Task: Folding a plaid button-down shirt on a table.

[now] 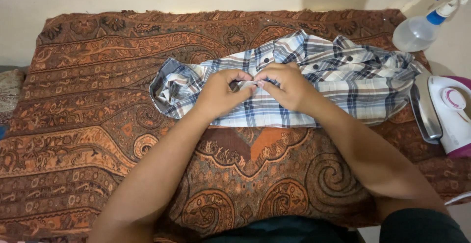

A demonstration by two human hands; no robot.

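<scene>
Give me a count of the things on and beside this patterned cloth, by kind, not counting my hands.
Plaid shirt: 1, both hands pinching its front
Clothes iron: 1
Spray bottle: 1
Patterned cloth: 1
Total: 4

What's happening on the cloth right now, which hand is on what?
A person is working on a blue and white plaid shirt lying crumpled across a brown patterned cloth. The left hand and right hand meet at the shirt's button strip, each pinching fabric in its fingertips. An iron rests at the right edge, with a spray bottle behind it.
</scene>
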